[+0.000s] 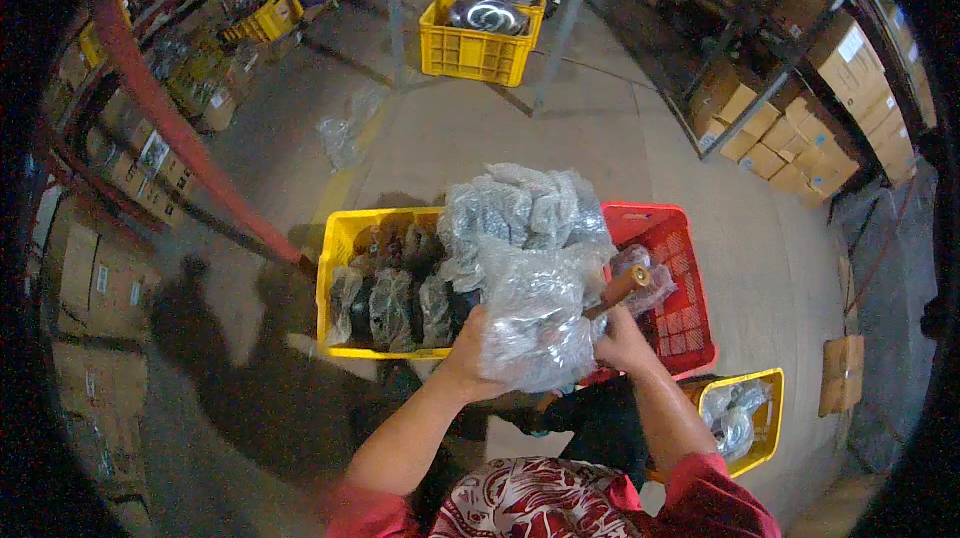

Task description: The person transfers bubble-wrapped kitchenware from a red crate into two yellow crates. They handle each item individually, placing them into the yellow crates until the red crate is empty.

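Between both hands, in front of my body, is a bundle in clear bubble wrap (545, 318). A brown handle (622, 288) with a metal-ringed end juts out at its right side; whether it belongs to the bundle is hard to tell. My left hand (470, 358) grips the bundle's left side, fingers partly hidden beneath. My right hand (622, 340) closes on the right side, just below the handle. Behind it, more bubble-wrapped pieces (520, 203) are heaped between two crates. The yellow crate (385, 351) on the left holds several dark, plastic-wrapped items (392, 308).
A red crate (685, 308) stands at the right, with wrapped pieces inside. Farther right is a smaller yellow crate (778, 418) holding wrapped items. Another yellow crate (470, 56) sits ahead near rack posts. Cardboard boxes (790, 138) line the right; a red post (190, 148) slants at left.
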A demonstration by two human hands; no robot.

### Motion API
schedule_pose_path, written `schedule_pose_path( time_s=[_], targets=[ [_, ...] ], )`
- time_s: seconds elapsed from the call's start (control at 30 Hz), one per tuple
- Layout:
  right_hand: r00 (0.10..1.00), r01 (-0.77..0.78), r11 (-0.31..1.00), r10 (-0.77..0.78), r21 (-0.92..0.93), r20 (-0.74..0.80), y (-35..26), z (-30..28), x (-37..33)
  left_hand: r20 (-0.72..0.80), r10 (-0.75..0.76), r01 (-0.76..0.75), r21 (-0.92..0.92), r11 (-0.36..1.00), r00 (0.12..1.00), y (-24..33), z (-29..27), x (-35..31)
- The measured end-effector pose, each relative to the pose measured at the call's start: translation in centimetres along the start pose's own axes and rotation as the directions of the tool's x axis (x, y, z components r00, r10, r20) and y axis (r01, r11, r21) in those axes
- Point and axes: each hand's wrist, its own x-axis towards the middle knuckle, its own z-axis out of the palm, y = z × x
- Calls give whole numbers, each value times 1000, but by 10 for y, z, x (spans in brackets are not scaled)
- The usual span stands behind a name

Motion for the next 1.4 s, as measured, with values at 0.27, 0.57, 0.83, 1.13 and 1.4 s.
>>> schedule_pose_path(
  time_s=[0.27,0.57,0.83,1.13,1.4],
  targets=[
    [991,78,992,-88,104,98,-25,84,25,-55,186,-115,610,784,981,-22,-12,9],
    [955,130,956,-49,264,-294,-53,45,56,-471,411,-16,642,767,781,-39,-61,16],
    [940,326,876,-341,-357,21,-35,130,-21,-565,229,55,441,896,793,-50,-28,16],
    [972,-5,998,-11,67,235,-16,119,33,-161,132,41,769,637,978,-67,1,7],
    [848,-434,864,295,258,440,-33,90,76,-158,91,-23,389,921,983,-4,-82,3]
  ],
)
